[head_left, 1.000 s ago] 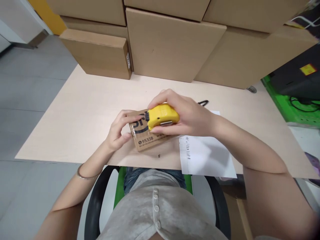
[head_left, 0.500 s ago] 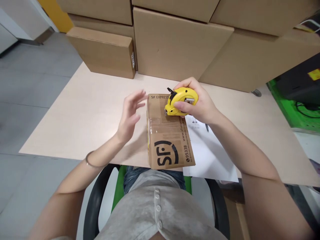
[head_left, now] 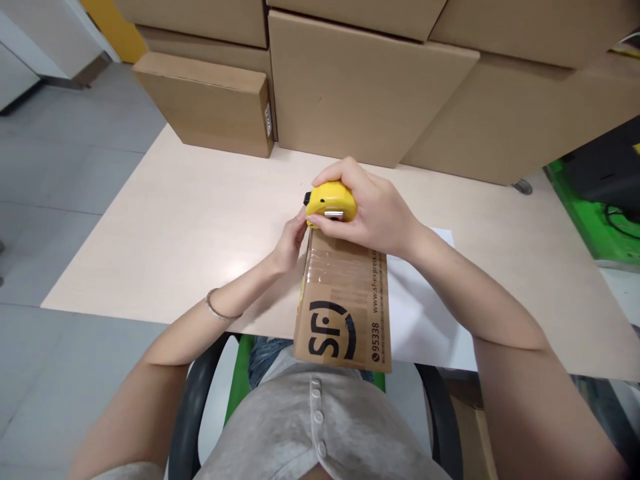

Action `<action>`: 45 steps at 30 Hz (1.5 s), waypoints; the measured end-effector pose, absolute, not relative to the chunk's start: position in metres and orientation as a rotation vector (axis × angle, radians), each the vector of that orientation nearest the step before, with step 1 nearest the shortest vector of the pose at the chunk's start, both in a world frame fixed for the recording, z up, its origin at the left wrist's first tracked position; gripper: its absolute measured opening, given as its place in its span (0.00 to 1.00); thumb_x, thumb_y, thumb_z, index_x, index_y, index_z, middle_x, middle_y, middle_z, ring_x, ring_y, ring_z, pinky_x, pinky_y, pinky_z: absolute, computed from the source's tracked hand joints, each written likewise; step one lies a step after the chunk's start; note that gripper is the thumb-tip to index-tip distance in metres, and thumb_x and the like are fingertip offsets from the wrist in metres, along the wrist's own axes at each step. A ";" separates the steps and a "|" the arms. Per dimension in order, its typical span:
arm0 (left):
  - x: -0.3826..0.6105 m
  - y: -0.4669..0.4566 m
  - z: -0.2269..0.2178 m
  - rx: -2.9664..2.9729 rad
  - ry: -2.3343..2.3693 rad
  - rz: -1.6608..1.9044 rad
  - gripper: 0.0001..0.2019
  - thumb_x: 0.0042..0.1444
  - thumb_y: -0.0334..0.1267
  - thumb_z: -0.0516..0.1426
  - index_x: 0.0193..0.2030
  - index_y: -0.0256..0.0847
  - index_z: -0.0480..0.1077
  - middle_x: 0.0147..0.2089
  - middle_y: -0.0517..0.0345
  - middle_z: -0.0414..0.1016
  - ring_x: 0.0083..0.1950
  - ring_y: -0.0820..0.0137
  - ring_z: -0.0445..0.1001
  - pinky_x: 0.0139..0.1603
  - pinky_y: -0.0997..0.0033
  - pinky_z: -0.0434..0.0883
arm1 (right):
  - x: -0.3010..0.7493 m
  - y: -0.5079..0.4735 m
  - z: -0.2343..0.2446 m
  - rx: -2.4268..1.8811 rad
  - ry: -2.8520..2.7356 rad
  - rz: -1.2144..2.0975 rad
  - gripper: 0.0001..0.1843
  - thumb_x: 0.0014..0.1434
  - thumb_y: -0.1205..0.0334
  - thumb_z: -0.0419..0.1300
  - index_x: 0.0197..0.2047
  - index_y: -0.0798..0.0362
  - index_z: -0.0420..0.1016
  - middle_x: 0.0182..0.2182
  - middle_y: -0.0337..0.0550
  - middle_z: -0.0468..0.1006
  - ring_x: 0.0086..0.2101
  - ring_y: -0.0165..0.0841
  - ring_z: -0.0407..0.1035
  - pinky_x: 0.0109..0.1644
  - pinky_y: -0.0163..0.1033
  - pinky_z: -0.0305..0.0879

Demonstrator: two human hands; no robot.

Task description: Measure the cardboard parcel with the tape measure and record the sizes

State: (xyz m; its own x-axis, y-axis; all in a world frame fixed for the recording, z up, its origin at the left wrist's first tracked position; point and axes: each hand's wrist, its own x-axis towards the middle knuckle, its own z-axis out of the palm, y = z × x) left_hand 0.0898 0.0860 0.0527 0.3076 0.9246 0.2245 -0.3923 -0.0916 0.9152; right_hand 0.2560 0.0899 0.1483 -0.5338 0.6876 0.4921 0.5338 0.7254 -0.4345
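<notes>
Tabletop: right fingers hold tape measure at carton end; left fingers partly hidden, grip unclear

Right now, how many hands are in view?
2: the right hand grips the yellow tape measure at the far end of the SF box; the left hand, partly hidden, is at the tape measure's front.
</notes>
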 end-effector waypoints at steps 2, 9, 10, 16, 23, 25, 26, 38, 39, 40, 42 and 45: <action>0.087 0.089 0.050 1.265 0.580 1.192 0.19 0.64 0.59 0.56 0.43 0.45 0.74 0.52 0.52 0.81 0.62 0.54 0.75 0.70 0.49 0.69 | 0.263 0.086 0.151 -0.936 -2.296 0.252 0.17 0.62 0.51 0.66 0.52 0.47 0.73 0.48 0.44 0.82 0.41 0.40 0.77 0.45 0.45 0.73; 0.083 0.089 0.052 1.318 0.540 1.110 0.16 0.64 0.55 0.56 0.49 0.49 0.75 0.57 0.56 0.76 0.64 0.57 0.72 0.69 0.53 0.68 | 0.333 0.066 0.147 -0.888 -2.177 0.253 0.23 0.56 0.56 0.75 0.53 0.43 0.75 0.45 0.41 0.83 0.41 0.39 0.79 0.43 0.45 0.74; 0.083 0.089 0.055 1.309 0.555 1.093 0.16 0.62 0.54 0.57 0.49 0.49 0.75 0.57 0.56 0.76 0.63 0.57 0.72 0.67 0.53 0.69 | 0.343 0.063 0.144 -0.890 -2.131 0.283 0.24 0.55 0.57 0.76 0.53 0.41 0.76 0.44 0.40 0.83 0.40 0.39 0.79 0.42 0.45 0.74; 0.082 0.089 0.065 1.241 0.603 1.046 0.13 0.57 0.50 0.59 0.44 0.48 0.75 0.53 0.56 0.77 0.59 0.57 0.74 0.62 0.55 0.71 | 0.366 0.057 0.125 -0.821 -1.960 0.383 0.29 0.50 0.64 0.77 0.53 0.36 0.77 0.37 0.38 0.82 0.33 0.37 0.77 0.31 0.42 0.71; 0.083 0.087 0.068 1.268 0.676 1.053 0.13 0.56 0.50 0.58 0.44 0.47 0.75 0.54 0.56 0.77 0.58 0.57 0.74 0.62 0.53 0.72 | 0.362 0.061 0.119 -0.835 -1.943 0.393 0.28 0.49 0.63 0.77 0.51 0.38 0.76 0.39 0.38 0.82 0.34 0.38 0.78 0.34 0.44 0.73; 0.080 0.089 0.066 1.301 0.670 1.037 0.14 0.57 0.51 0.58 0.45 0.48 0.75 0.55 0.56 0.77 0.60 0.56 0.74 0.64 0.51 0.71 | 0.364 0.059 0.123 -0.880 -1.945 0.385 0.26 0.50 0.61 0.77 0.50 0.38 0.76 0.39 0.38 0.82 0.34 0.38 0.78 0.36 0.45 0.74; 0.079 0.091 0.065 1.321 0.661 1.027 0.14 0.58 0.51 0.58 0.46 0.48 0.75 0.56 0.56 0.77 0.61 0.56 0.74 0.65 0.51 0.70 | 0.363 0.058 0.127 -0.900 -1.946 0.372 0.25 0.50 0.60 0.77 0.50 0.39 0.76 0.40 0.38 0.82 0.35 0.38 0.78 0.37 0.46 0.75; 0.042 0.093 0.071 1.786 0.670 0.893 0.38 0.60 0.56 0.65 0.75 0.62 0.59 0.77 0.56 0.61 0.79 0.46 0.57 0.78 0.41 0.57 | 0.297 0.080 0.150 -0.948 -2.066 0.422 0.28 0.56 0.35 0.70 0.51 0.46 0.75 0.47 0.40 0.80 0.45 0.39 0.78 0.48 0.48 0.77; 0.035 0.091 0.078 1.798 0.744 0.846 0.41 0.61 0.56 0.64 0.78 0.64 0.53 0.80 0.58 0.57 0.79 0.46 0.57 0.78 0.41 0.59 | 0.300 0.077 0.150 -0.972 -1.996 0.435 0.29 0.56 0.35 0.70 0.50 0.45 0.74 0.47 0.40 0.80 0.45 0.39 0.78 0.47 0.47 0.78; 0.026 0.088 0.087 1.808 0.817 0.791 0.43 0.62 0.57 0.63 0.80 0.66 0.48 0.81 0.59 0.55 0.79 0.45 0.57 0.78 0.41 0.59 | 0.304 0.074 0.150 -0.989 -1.920 0.451 0.28 0.55 0.35 0.70 0.50 0.45 0.74 0.47 0.40 0.80 0.44 0.39 0.78 0.46 0.46 0.78; 0.007 0.082 0.105 1.847 0.935 0.690 0.35 0.66 0.58 0.58 0.78 0.66 0.54 0.80 0.63 0.58 0.79 0.45 0.57 0.79 0.40 0.57 | 0.316 0.064 0.151 -1.019 -1.779 0.513 0.27 0.54 0.37 0.73 0.48 0.45 0.74 0.45 0.40 0.79 0.39 0.36 0.77 0.37 0.42 0.78; -0.017 0.076 0.131 1.865 1.122 0.476 0.30 0.69 0.60 0.54 0.76 0.67 0.60 0.82 0.71 0.55 0.81 0.44 0.53 0.80 0.39 0.56 | 0.331 0.048 0.154 -1.103 -1.609 0.705 0.24 0.53 0.45 0.75 0.46 0.45 0.74 0.41 0.40 0.77 0.29 0.31 0.73 0.20 0.34 0.68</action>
